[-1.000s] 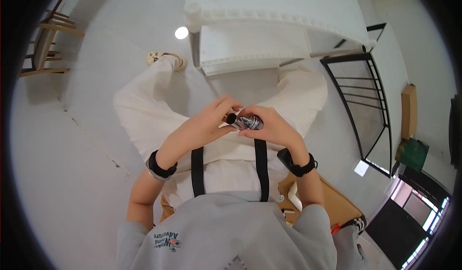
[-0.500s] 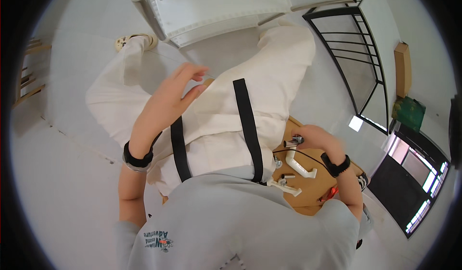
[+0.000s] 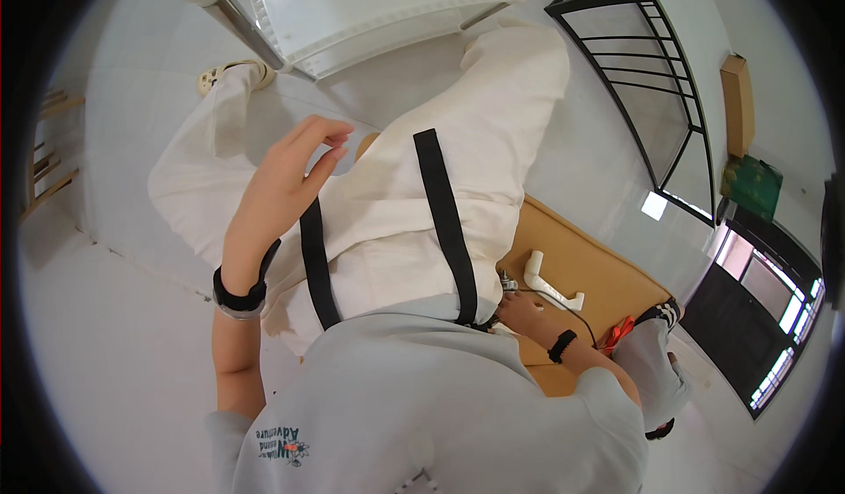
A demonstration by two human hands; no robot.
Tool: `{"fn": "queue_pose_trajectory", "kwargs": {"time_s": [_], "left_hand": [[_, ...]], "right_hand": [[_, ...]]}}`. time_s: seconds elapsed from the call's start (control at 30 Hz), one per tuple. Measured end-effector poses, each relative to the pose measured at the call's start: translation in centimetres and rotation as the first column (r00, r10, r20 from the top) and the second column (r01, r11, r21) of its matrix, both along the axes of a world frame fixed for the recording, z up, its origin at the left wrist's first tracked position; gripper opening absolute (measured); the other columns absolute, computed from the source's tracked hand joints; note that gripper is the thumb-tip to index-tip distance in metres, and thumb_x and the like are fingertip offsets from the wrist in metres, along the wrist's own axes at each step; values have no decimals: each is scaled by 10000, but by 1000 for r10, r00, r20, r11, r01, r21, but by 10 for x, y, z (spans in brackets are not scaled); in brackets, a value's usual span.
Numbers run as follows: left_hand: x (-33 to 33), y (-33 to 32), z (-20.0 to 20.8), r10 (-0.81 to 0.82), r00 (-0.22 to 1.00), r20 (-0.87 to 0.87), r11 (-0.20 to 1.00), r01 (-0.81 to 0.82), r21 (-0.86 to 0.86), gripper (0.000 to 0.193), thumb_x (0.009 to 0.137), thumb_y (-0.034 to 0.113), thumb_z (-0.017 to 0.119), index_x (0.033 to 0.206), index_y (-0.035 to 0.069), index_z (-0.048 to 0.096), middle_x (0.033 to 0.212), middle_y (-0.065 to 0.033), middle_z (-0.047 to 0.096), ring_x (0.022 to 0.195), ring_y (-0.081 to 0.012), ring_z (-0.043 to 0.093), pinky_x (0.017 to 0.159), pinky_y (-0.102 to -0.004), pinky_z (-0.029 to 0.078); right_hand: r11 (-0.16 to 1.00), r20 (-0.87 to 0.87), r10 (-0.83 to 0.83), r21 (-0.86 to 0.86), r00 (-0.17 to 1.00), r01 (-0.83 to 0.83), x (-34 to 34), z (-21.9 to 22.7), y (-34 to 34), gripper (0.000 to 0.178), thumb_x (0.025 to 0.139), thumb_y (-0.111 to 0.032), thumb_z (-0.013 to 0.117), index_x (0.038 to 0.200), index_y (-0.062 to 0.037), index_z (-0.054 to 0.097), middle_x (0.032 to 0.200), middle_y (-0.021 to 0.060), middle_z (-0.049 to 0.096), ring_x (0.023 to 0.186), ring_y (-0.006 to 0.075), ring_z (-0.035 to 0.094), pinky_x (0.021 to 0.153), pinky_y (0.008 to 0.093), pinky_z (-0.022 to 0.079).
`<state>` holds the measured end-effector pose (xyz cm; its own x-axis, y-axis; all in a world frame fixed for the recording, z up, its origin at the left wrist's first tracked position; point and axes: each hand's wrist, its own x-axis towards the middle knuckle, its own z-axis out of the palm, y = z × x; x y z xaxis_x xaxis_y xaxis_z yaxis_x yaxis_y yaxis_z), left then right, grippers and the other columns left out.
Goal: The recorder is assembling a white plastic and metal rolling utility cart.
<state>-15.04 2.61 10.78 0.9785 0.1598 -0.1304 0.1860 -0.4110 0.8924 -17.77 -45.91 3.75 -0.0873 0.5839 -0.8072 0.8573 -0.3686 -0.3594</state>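
My left hand (image 3: pixel 286 173) hovers over my left thigh, thumb apart from the bent fingers, with nothing in it. My right hand (image 3: pixel 523 313) reaches down on the tan padded seat (image 3: pixel 598 265) beside my right hip. Its fingertips are partly hidden, so whether they grip anything does not show. Close by them is a small shiny metal fitting (image 3: pixel 508 283). A bent white plastic pipe (image 3: pixel 546 281) lies just beyond the hand. A second white piece (image 3: pixel 503 329) is mostly covered by my wrist and hip. A thin black cable (image 3: pixel 563 305) runs across the seat.
Ahead of my knees stands a white plastic table or tray (image 3: pixel 378 6) with metal legs. A black metal frame (image 3: pixel 634 63) leans at the right, near a cardboard box (image 3: pixel 738 107) and a green bag (image 3: pixel 751 186). Red-orange ribbon (image 3: pixel 620 331) lies beside grey striped clothing (image 3: pixel 647 353).
My right hand has moved down and inward toward my hip; the chrome cylinder it held no longer shows. My left hand has drifted slightly left and its fingers have drawn closer to the thumb.
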Motion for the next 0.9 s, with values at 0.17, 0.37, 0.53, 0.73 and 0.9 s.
{"fn": "queue_pose_trajectory", "kwargs": {"time_s": [0.17, 0.37, 0.53, 0.73, 0.9], "left_hand": [[1, -4, 0, 3, 999, -33, 1000, -3, -6, 162, 813, 6, 516, 974, -6, 524, 892, -102, 558, 841, -220, 557, 719, -286, 436], [1, -6, -4, 2, 1000, -19, 1000, -2, 14, 147, 821, 13, 524, 964, -21, 527, 891, -97, 567, 828, -202, 555, 703, -266, 432], [3, -5, -3, 7, 1000, 13, 999, -7, 42, 142, 820, 14, 525, 959, -15, 531, 886, -95, 568, 816, -207, 555, 703, -274, 435], [-2, 1, -8, -22, 999, 40, 997, 19, 76, 177, 792, 13, 529, 969, 14, 525, 866, -131, 543, 804, -296, 550, 693, -333, 443], [2, 18, 9, 106, 984, 141, 984, -124, 127, 139, 811, 0, 529, 950, 7, 532, 883, -114, 554, 788, -268, 545, 701, -310, 442]], "right_hand": [[953, 103, -191, 257, 976, 159, -12, -2, -12, 247, 723, -86, 528, 966, -120, 549, 917, 62, 499, 941, 218, 497, 813, 355, 394], [912, -1, -322, 267, 947, 311, -5, -19, -30, 182, 684, -87, 586, 860, -49, 561, 878, 92, 502, 891, 260, 493, 791, 374, 394], [737, -107, -577, 359, 810, 573, 21, -15, 1, 157, 674, -45, 577, 819, -52, 520, 811, 115, 489, 761, 295, 527, 665, 380, 436], [504, -115, -784, 454, 610, 734, 82, 11, 75, 117, 719, -13, 563, 825, -35, 518, 784, 126, 490, 682, 304, 518, 584, 361, 443], [329, -236, -789, 617, 567, 715, 161, 18, 113, 109, 756, 27, 527, 858, -12, 533, 752, 90, 495, 627, 186, 524, 539, 287, 421]]}}
